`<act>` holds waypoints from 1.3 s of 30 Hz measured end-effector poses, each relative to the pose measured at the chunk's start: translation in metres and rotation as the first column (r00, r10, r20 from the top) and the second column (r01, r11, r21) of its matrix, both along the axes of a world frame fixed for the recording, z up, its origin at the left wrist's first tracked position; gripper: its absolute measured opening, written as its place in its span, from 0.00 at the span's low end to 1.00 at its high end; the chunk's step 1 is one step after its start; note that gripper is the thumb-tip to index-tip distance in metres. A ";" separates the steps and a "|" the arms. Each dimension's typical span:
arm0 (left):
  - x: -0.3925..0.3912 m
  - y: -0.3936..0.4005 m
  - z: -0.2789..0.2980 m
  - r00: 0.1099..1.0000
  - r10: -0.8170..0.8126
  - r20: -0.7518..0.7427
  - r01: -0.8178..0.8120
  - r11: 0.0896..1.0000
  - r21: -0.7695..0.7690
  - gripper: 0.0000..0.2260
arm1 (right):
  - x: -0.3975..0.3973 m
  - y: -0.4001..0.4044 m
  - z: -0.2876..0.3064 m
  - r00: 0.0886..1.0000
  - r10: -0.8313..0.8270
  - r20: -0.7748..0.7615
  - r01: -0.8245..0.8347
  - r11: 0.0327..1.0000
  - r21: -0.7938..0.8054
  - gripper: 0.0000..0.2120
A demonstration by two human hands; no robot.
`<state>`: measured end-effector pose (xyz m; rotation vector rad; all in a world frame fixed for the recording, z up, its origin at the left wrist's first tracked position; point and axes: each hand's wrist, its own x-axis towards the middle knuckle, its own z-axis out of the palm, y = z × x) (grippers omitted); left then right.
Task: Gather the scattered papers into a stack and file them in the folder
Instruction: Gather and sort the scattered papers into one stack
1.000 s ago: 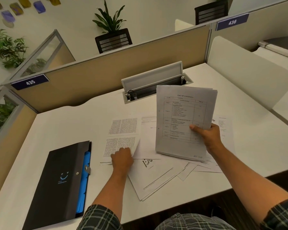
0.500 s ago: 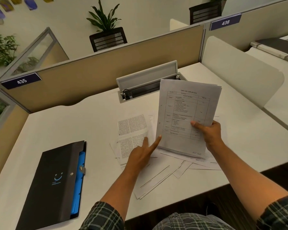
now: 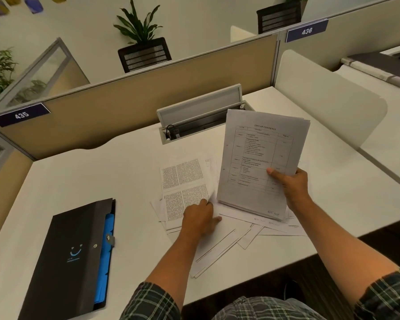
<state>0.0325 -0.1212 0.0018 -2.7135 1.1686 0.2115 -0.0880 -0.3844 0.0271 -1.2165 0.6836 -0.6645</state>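
**Papers half gathered, folder lying apart**

Head view. A white worktop (image 3: 83, 181) is seen from above, closed in by tan partitions (image 3: 134, 105) bearing number plates 435 (image 3: 21, 115) and 436 (image 3: 307, 31).

A stack (image 3: 261, 155) of sheets is held tilted up off the worktop by the right hand (image 3: 291, 185). The thumb is pressed on the front sheet near its lower right; the other fingers are curled behind the stack and mostly hidden. The top sheet is printed with a table headed "LIST OF CONTENTS". The stack's lower edge is seen just over the loose sheets; whether it touches them cannot be told.

Loose papers (image 3: 219, 241) are spread flat and overlapping under and around both hands, near the front edge of the worktop. A text sheet (image 3: 183, 181) in dense columns lies on top at the left of the spread. The left hand (image 3: 200, 219) is laid on the spread at this sheet's lower right corner, fingers bent; whether the sheet is pinched or only pressed cannot be told.

A black folder (image 3: 69, 255) lies closed on the worktop, well to the left of the papers, with blue dividers (image 3: 104, 257) showing along its right edge and a clasp tab there.

A cable box (image 3: 199, 116) with its lid raised is set into the worktop behind the papers. Plants (image 3: 139, 26) are seen beyond the partition.
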 end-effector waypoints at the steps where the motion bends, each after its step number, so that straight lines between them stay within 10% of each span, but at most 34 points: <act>1: -0.001 0.000 0.000 1.000 -0.005 0.018 0.006 1.000 -0.007 0.26 | 0.000 0.000 0.000 1.000 0.002 -0.002 -0.002 1.000 0.001 0.15; 26: 0.004 0.003 0.013 0.997 -0.042 0.060 0.042 0.999 -0.009 0.14 | -0.004 0.004 0.009 1.000 -0.006 -0.019 0.006 1.000 0.000 0.16; 33: 0.027 0.037 0.065 0.928 0.316 0.198 -0.170 0.831 -0.529 0.12 | -0.002 0.006 0.016 0.999 -0.006 -0.034 0.005 1.000 -0.016 0.13; 39: 0.023 0.032 0.115 0.853 0.330 0.404 0.137 0.607 -0.783 0.17 | 0.013 0.027 0.017 0.996 0.082 -0.046 -0.082 0.997 -0.012 0.11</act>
